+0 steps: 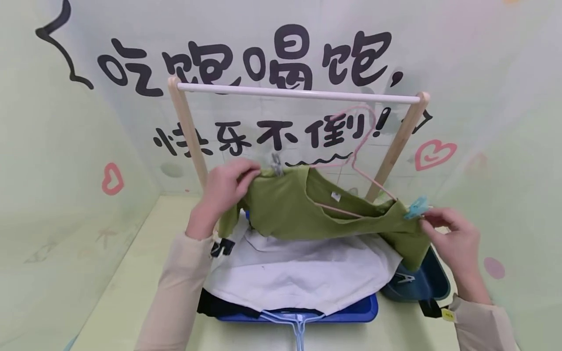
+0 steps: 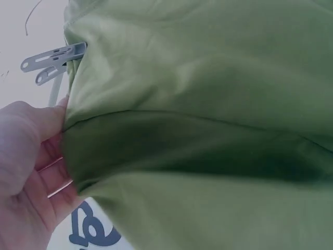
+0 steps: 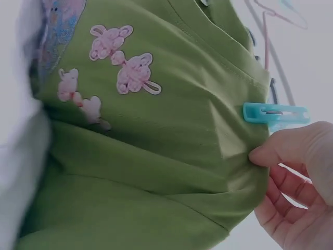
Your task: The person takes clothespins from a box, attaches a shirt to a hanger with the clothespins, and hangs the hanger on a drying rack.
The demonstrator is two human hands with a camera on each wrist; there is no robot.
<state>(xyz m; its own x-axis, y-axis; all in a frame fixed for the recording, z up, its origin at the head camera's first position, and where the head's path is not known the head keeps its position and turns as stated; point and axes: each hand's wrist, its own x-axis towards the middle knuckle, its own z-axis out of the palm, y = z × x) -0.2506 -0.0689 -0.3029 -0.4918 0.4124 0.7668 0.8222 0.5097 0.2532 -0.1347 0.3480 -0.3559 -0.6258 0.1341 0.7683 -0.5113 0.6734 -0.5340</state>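
A green shirt (image 1: 276, 209) hangs spread between my two hands, with a pink hanger (image 1: 353, 158) inside its neckline. My left hand (image 1: 221, 190) pinches the shirt at one shoulder, beside a grey clothespin (image 2: 57, 60) clipped on the fabric. At the other shoulder my right hand (image 1: 458, 239) pinches the cloth between thumb and fingers, just below a turquoise clothespin (image 3: 276, 113). Pink knotted trims (image 3: 136, 74) decorate the shirt front in the right wrist view. The hanger's hook stands up below the rack's rod in the head view.
A wooden rack with a white rod (image 1: 298, 93) stands behind the shirt. Under the shirt, a white garment (image 1: 303, 280) lies over a blue basket (image 1: 355, 312), with a light-blue hanger (image 1: 300, 325) at its front. A dark basin (image 1: 439, 285) holding a clothespin (image 1: 405, 278) sits at right.
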